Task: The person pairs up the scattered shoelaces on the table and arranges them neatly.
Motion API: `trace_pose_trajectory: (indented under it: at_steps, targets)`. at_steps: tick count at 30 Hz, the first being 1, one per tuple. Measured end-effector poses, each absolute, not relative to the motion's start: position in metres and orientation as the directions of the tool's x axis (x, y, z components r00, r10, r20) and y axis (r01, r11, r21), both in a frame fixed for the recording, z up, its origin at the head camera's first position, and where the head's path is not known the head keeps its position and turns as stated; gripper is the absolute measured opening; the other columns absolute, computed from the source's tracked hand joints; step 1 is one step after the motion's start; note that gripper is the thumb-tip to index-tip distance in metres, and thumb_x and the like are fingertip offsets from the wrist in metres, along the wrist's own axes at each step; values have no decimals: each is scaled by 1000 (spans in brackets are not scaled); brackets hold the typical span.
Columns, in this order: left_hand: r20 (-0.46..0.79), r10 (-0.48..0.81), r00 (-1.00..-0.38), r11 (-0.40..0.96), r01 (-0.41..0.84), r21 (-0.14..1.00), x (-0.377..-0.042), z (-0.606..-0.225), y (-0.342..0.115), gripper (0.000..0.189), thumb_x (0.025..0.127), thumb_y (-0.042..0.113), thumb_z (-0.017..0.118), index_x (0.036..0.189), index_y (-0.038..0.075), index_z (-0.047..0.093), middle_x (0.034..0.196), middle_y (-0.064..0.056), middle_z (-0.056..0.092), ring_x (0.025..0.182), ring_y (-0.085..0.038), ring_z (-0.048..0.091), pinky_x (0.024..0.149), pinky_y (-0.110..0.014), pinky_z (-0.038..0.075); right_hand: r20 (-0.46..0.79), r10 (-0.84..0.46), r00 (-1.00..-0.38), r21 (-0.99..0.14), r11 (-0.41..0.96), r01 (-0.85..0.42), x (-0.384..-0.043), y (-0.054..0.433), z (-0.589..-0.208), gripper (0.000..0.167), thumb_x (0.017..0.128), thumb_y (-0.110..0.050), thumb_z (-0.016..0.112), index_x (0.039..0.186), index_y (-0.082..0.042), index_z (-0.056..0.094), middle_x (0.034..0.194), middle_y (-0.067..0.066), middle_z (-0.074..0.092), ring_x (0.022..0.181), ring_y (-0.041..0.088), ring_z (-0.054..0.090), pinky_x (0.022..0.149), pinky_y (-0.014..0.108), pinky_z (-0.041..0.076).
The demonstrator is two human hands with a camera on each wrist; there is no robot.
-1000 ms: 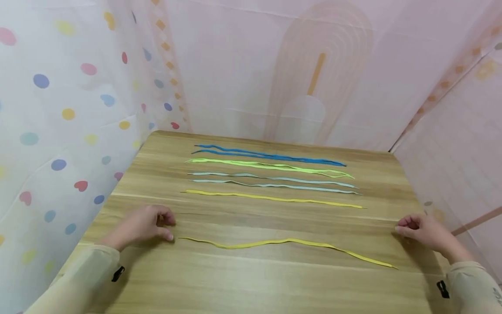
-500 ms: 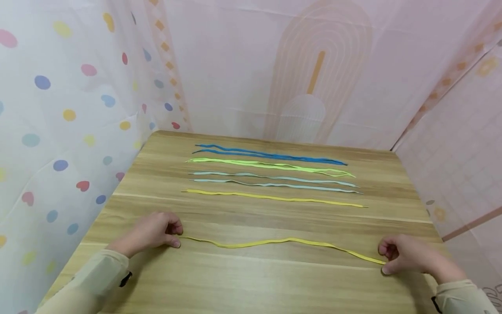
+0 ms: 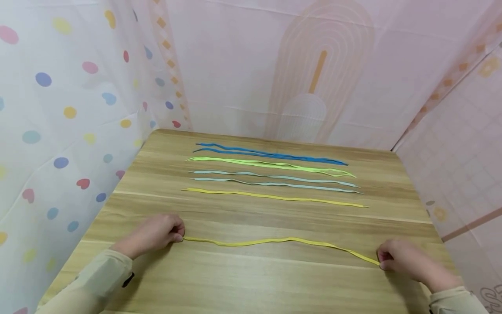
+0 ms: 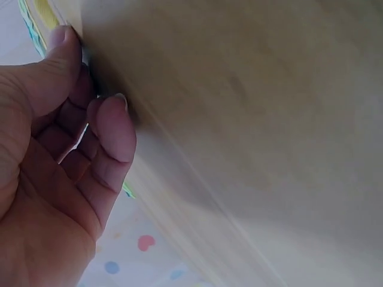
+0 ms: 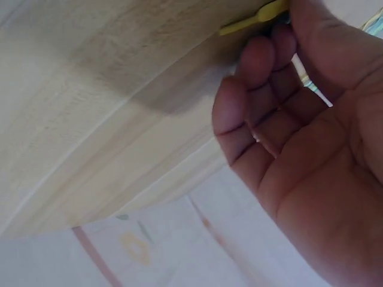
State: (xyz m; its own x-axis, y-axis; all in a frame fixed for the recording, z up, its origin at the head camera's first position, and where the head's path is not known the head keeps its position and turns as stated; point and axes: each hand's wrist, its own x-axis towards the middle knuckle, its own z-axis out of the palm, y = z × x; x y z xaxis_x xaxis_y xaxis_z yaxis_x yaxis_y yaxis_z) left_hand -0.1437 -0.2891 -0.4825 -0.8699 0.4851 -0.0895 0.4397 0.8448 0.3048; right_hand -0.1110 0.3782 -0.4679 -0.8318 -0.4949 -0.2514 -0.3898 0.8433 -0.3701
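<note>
A yellow shoelace [image 3: 290, 239] lies in a gentle wave across the near part of the wooden table [image 3: 251, 283]. At its left end, my left hand [image 3: 158, 233] pinches the tip between thumb and fingers. My right hand [image 3: 405, 261] pinches the other end, low over the tabletop. In the right wrist view the tip of the yellow shoelace [image 5: 245, 24] sticks out past the fingers. Only a bit of yellow lace [image 4: 45, 12] shows by the thumb in the left wrist view. A second yellow shoelace [image 3: 310, 199] lies nearly straight behind the held one.
Farther back lie two pale blue shoelaces [image 3: 313, 181], bright green shoelaces [image 3: 231, 161] and blue shoelaces [image 3: 290, 157], roughly parallel. A dotted curtain [image 3: 70, 131] hangs at the left, and a pink patterned curtain [image 3: 235, 65] stands behind the table's back edge.
Both hands have moved in to the near yellow shoelace's ends and now pinch them; the right hand came left and toward me. The shoelaces behind stay as they were.
</note>
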Motion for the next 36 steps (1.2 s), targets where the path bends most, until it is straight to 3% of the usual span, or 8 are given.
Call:
trace_pose_trajectory:
  at_steps: [6, 10, 14, 21, 28, 36]
  targets:
    - [-93, 449, -889, 861, 403, 309, -141, -482, -287, 28, 95, 17, 81, 81, 27, 60, 78, 15, 55, 72, -4, 47, 65, -27, 41, -187, -441, -878, -169, 895, -413, -100, 371, -471, 38, 84, -15, 87, 77, -25, 51, 72, -16, 44, 67, -2, 36, 60, 23, 32]
    - [-84, 436, -896, 862, 388, 325, -140, -482, -289, 26, 96, 18, 80, 83, 25, 60, 78, 14, 55, 71, -4, 47, 64, -27, 41, -190, -410, -892, -143, 911, -388, -96, 370, -472, 33, 85, -13, 86, 84, -24, 55, 75, -17, 52, 68, -2, 43, 60, 24, 39]
    - [-94, 393, -915, 875, 340, 344, -141, -483, -292, 21, 99, 16, 76, 85, 24, 62, 77, 13, 58, 71, -6, 49, 64, -27, 42, -260, -341, -903, -222, 932, -288, -101, 369, -471, 16, 95, -8, 76, 97, -15, 62, 87, -10, 65, 75, 1, 53, 64, 26, 46]
    - [17, 299, -954, 895, 287, 342, -162, -480, -299, 17, 100, 11, 73, 88, 17, 64, 79, 7, 65, 70, -10, 53, 65, -31, 47, -157, -330, -931, -464, 857, -226, -136, 375, -460, 12, 107, -5, 59, 96, -8, 60, 79, -3, 53, 69, 1, 42, 62, 25, 39]
    - [46, 229, -972, 922, 232, 310, -196, -478, -303, 11, 102, 12, 71, 92, 13, 66, 83, 0, 68, 73, -17, 58, 68, -41, 53, -145, -198, -969, -460, 881, -111, -178, 374, -455, 21, 109, -28, 64, 105, -8, 69, 88, 0, 64, 77, 9, 48, 67, 26, 41]
    - [6, 189, -982, 943, 183, 277, -220, -483, -304, 13, 104, 15, 69, 92, 12, 66, 83, -2, 66, 75, -19, 59, 70, -43, 53, -142, -133, -981, -472, 880, -51, -197, 366, -464, 25, 107, -32, 68, 104, -8, 71, 95, 6, 71, 84, 16, 54, 74, 31, 45]
